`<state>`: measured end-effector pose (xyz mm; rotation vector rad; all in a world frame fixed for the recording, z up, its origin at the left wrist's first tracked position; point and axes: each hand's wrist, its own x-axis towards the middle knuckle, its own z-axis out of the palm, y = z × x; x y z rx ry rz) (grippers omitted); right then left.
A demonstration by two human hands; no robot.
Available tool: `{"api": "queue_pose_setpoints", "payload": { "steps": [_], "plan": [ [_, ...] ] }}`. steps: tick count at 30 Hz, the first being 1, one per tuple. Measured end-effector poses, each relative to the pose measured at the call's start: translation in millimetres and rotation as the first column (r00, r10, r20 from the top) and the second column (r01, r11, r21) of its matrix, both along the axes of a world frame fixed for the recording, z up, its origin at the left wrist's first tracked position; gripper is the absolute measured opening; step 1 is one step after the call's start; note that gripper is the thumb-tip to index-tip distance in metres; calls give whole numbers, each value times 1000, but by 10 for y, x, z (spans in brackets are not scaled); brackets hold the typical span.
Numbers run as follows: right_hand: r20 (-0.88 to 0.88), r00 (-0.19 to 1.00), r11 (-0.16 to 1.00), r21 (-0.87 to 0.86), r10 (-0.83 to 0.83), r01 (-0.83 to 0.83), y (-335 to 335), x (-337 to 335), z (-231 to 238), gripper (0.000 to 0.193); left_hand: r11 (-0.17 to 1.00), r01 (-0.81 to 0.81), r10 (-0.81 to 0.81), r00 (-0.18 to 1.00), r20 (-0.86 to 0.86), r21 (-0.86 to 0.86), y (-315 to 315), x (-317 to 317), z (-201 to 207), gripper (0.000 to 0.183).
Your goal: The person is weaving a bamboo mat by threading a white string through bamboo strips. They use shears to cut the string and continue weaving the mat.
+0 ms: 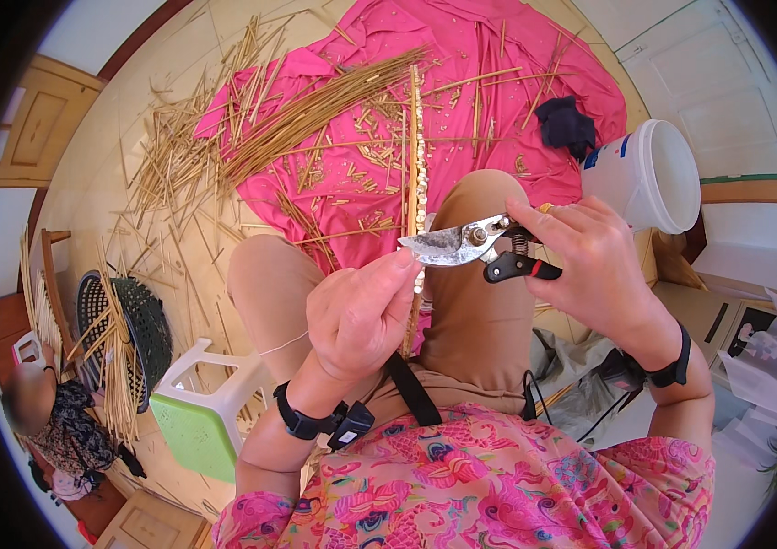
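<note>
Held pruning shears [477,240] in right hand [594,254], pinched knotted strip [421,165] in left hand [356,316]; probably needed blade [439,245] flush, fingertips [402,261] clear.

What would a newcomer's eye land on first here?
Probably the bright pink cloth spread across the top of the view, a bundle of straw-coloured stalks lying on its left part. Then the pruning shears held in the right hand near the centre, close to the left hand. A white bucket stands out at right.

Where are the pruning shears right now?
In the head view, just right of centre: the pruning shears are in the right hand, over the right thigh, blade close to the left hand.
</note>
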<state>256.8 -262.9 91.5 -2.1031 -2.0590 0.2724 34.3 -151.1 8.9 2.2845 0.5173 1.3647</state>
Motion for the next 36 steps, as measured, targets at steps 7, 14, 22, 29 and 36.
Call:
{"api": "queue_pose_setpoints", "payload": {
  "steps": [7, 14, 22, 29, 36],
  "plan": [
    [-51, 994, 989, 108, -94, 99, -111, -19, -138, 69, 994, -9, 6, 1000, -24, -108, -39, -34, -17, 38],
    [-653, 619, 882, -176, -437, 437, -229, -27, -284, 75, 958, 15, 9, 997, 82, -288, -173, -51, -117, 39],
    [-788, 502, 875, -93, -357, 475, -131, -457, -573, 76, 600, 227, -29, 964, 263, -767, -294, -15, 8, 50],
    [-756, 505, 850, -125, -416, 512, 337, -375, -628, 78, 462, 313, -97, 948, 303, -830, -306, -43, 40, 43],
    [-268, 829, 760, 333, -491, 558, -16, -429, -639, 75, 22, 406, 128, 905, 406, -913, -51, -273, -214, 34]
  ]
}}
